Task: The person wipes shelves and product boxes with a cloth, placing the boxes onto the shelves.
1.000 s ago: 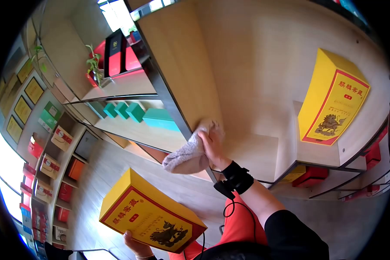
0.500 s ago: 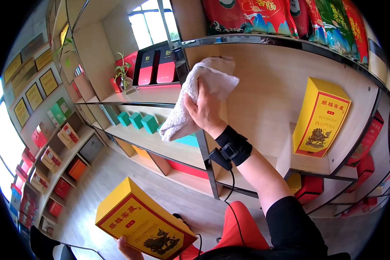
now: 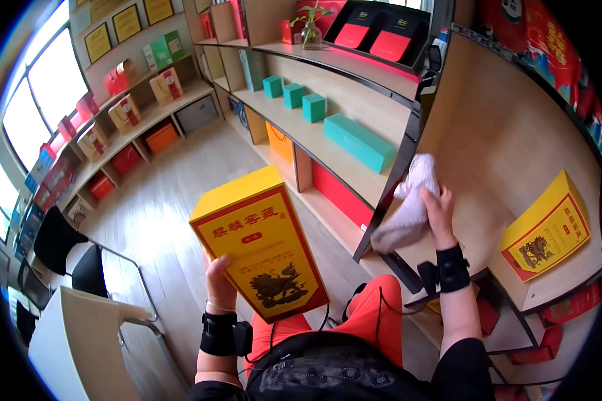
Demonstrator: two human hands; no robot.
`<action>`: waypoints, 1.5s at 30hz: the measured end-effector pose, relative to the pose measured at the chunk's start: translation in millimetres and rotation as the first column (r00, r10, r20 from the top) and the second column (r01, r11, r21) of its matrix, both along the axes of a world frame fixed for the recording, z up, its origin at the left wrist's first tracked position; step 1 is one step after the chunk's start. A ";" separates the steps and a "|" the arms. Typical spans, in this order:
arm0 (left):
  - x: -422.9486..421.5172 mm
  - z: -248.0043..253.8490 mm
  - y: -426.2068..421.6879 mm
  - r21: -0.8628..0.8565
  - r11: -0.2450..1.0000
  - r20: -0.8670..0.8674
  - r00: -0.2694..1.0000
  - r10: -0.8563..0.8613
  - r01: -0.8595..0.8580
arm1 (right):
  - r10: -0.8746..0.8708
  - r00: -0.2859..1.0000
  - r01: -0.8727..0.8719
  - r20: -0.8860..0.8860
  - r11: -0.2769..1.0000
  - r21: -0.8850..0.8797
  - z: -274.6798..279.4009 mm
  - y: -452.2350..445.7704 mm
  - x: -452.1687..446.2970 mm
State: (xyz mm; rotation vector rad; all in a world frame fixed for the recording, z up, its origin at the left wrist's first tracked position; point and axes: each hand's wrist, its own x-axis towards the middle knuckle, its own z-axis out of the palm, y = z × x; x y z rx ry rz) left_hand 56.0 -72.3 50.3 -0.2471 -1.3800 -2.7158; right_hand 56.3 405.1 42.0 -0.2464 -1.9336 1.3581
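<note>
A tall yellow box (image 3: 261, 250) with a red-bordered front, Chinese lettering and a dark beast emblem is held in my left hand (image 3: 221, 284). My fingers grip its lower left edge, and part of the hand is hidden behind it. In my right hand (image 3: 440, 212) is a pale, bunched cloth (image 3: 411, 210), hanging beside the dark-edged shelf divider (image 3: 415, 127). Whether the cloth touches the divider I cannot tell. Another yellow box (image 3: 548, 230) of the same design stands in the shelf compartment to the right of that hand.
Teal boxes (image 3: 358, 142) sit on the middle shelf, below a black-and-red gift set (image 3: 380, 33) and a plant in a glass vase (image 3: 311, 33). Red packages (image 3: 548, 40) fill the upper right shelf. A black chair (image 3: 57, 240) and a white table (image 3: 80, 347) stand at left.
My right hand has moved the cloth lower and to the right. The box in my left hand has come up and turned more upright. The camera view has shifted left.
</note>
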 end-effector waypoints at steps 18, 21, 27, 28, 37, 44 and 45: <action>4.1 -26.0 12.4 0.124 0.883 0.070 0.883 -0.464 0.454 | 0.808 0.553 -0.604 -0.204 0.221 -0.765 36.9 -178.0 20.2; 5.6 -23.0 16.6 0.215 0.846 0.093 0.852 -0.515 0.488 | 0.823 0.517 -0.698 -0.237 0.244 -0.673 26.9 -182.7 9.0; -5.4 -14.1 23.3 0.159 0.894 0.067 0.899 -0.433 0.419 | 0.905 0.426 -0.692 0.006 0.330 -0.642 -9.7 -164.3 16.1; -9.9 -10.8 24.8 0.186 0.892 0.050 0.903 -0.427 0.412 | 0.892 0.437 -0.659 0.118 0.406 -0.633 -28.6 -147.4 20.9; -51.3 18.7 46.1 -0.195 0.963 -0.201 0.953 -0.227 0.188 | 0.608 0.773 -0.617 0.180 0.787 -0.011 55.8 -77.0 62.0; -41.4 20.5 106.6 -0.414 0.878 -0.271 0.888 -0.372 0.242 | 0.088 0.546 -0.634 0.833 0.693 0.342 143.8 -94.0 90.7; -45.4 14.0 112.8 -0.463 0.855 -0.291 0.872 -0.394 0.232 | 0.100 0.621 -0.642 0.778 0.634 0.431 140.2 -89.7 91.9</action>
